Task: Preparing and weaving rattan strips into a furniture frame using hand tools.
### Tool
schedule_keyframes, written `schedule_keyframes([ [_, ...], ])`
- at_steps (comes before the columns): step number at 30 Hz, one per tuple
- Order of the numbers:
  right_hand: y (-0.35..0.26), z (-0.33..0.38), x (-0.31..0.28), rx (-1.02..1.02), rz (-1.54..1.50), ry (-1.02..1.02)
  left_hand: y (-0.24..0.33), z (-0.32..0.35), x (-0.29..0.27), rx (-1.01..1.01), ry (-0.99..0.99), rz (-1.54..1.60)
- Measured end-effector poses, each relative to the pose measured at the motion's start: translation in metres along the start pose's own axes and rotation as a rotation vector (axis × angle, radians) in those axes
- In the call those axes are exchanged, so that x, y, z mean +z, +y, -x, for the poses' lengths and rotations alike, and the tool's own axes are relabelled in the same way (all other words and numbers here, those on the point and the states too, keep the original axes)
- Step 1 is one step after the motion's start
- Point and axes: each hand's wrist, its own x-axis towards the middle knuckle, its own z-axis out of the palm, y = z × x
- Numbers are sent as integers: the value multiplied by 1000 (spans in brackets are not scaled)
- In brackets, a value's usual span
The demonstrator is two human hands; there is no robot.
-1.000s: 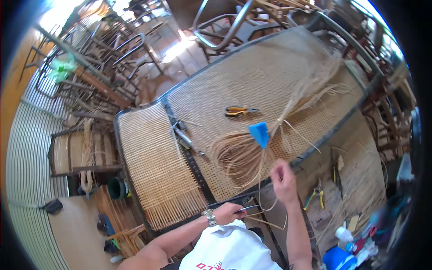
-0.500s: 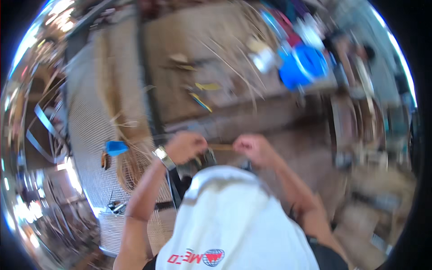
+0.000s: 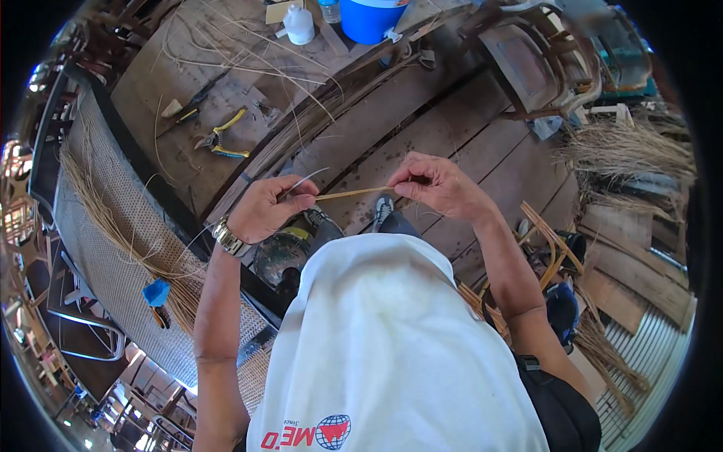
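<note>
A short tan cane strip (image 3: 352, 193) is stretched between my two hands, in front of my body. My left hand (image 3: 263, 211), with a metal watch on the wrist, pinches its left end. A thin pale curved piece (image 3: 305, 181) also sticks out from these fingers; its kind is unclear. My right hand (image 3: 443, 187) pinches the strip's other end between thumb and fingertips. Beyond my left hand, pruning shears (image 3: 221, 141) with yellow handles lie on the wooden bench (image 3: 143, 83). Left of my left hand, a bundle of long cane strands (image 3: 113, 230) lies across a woven cane panel (image 3: 192, 343).
Loose strands (image 3: 233, 47), a white bottle (image 3: 298, 25) and a blue cooler (image 3: 369, 19) are on the bench. A blue item (image 3: 157, 291) sits by the bundle. Wooden chairs (image 3: 527, 60) stand far right, near a heap of fibres (image 3: 625, 147). Planks (image 3: 633, 264) lie at right.
The view has swung and sharpened, so the bench items appear farther left and higher. My hands still hold the strip between them, and the thin pale piece is now visible at my left fingers.
</note>
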Motion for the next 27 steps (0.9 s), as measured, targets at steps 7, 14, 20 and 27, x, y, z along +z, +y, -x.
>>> schedule_keyframes([
  [7, 11, -9, -20, 91, 14, -114, -28, 14, 12, 103, 315, 91],
  [14, 25, 1, -83, 224, 143, -68, -103, 94, -44, -254, 447, -136],
  [20, -11, -2, -73, 227, 111, -49, -150, 143, -52, -337, 627, 2],
  [27, -31, -19, -34, -281, 828, 180, -168, 179, -46, -355, 744, 45],
])
